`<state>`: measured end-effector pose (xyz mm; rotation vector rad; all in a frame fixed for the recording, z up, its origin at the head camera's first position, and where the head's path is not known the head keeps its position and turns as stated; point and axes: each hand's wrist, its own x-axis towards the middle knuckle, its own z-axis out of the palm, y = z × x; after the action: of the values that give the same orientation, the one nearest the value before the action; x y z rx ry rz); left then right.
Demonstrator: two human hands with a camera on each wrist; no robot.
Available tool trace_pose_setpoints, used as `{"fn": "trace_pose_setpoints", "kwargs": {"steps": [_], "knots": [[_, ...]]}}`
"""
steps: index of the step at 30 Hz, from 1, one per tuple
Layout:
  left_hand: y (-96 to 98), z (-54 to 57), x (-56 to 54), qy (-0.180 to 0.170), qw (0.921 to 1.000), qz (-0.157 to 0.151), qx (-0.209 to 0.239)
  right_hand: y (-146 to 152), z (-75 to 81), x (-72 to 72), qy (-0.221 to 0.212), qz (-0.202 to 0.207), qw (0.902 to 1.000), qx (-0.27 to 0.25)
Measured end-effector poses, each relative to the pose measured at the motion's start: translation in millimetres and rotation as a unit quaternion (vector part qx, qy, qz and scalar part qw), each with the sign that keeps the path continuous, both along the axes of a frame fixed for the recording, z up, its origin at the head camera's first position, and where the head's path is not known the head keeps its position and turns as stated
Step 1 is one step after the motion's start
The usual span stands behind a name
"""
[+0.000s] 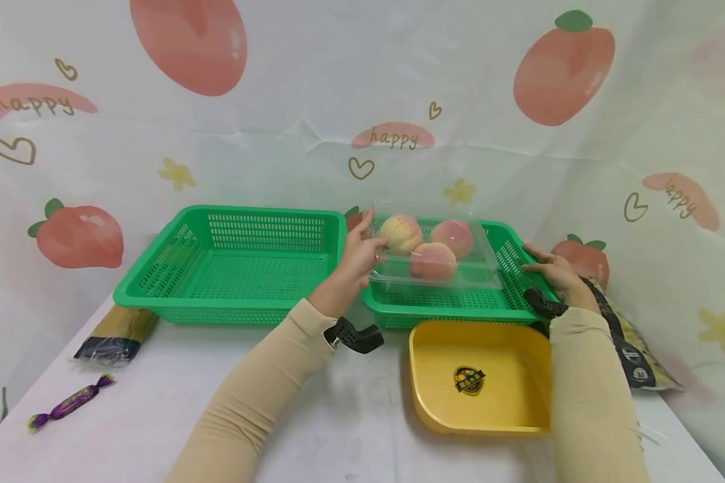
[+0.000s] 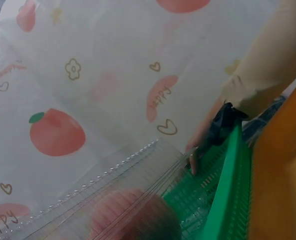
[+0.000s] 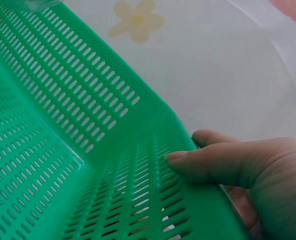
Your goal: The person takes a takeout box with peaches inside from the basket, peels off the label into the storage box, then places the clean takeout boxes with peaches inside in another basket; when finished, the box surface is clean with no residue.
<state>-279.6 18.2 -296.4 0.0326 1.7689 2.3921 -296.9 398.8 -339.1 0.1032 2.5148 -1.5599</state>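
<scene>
My left hand (image 1: 360, 251) grips the left end of a clear plastic box (image 1: 486, 268) that holds three peaches (image 1: 433, 261). The box is above the right green basket (image 1: 447, 310), tilted so its contents face me. In the left wrist view one peach (image 2: 133, 215) shows through the clear plastic, while the left hand itself is out of that view. At the basket's right end, my right hand (image 1: 558, 275) pinches the rim, thumb inside and fingers outside, as the right wrist view shows (image 3: 237, 170).
Another green basket (image 1: 266, 310) stands on the left. A yellow basin (image 1: 483, 382) sits in front of the right basket. Bagged goods (image 1: 634, 349) lie at the far right. A brown packet (image 1: 117, 332) and a purple wrapped candy (image 1: 72, 402) lie at the left.
</scene>
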Motion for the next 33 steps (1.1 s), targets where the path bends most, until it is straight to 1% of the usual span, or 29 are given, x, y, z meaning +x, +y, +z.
{"fn": "trace_pose_setpoints", "kwargs": {"steps": [3,6,12,18,22,26,28,33], "knots": [[0.0,-1.5,-3.3,0.001,0.9999,0.004,-0.012,0.3,0.6,-0.3,-0.001,-0.001,1.0000,0.002],[0.2,-2.4,-5.7,0.007,0.9996,-0.001,-0.026,0.2,0.6,-0.3,0.000,0.000,1.0000,0.005],[1.8,-3.1,-9.0,-0.001,0.9988,-0.008,-0.049,-1.5,-1.3,-1.0,-0.003,-0.001,1.0000,0.000],[7.1,-4.7,-13.4,0.002,0.9970,-0.012,-0.076,-1.4,-2.0,-1.3,0.003,0.001,1.0000,0.003],[12.1,-6.4,-15.9,-0.007,0.9956,-0.009,-0.093,-0.8,-2.3,-1.4,0.008,0.002,0.9999,0.009],[16.8,-9.5,-18.3,-0.021,0.9949,-0.003,-0.098,-1.0,-2.4,-0.5,0.010,0.003,0.9999,0.000],[18.9,-10.7,-19.6,-0.022,0.9952,0.002,-0.095,-0.9,-2.3,0.1,0.010,0.002,0.9999,-0.005],[23.6,-13.0,-23.9,-0.020,0.9952,0.013,-0.095,-0.1,-1.9,0.6,0.012,0.000,0.9999,0.013]]}}
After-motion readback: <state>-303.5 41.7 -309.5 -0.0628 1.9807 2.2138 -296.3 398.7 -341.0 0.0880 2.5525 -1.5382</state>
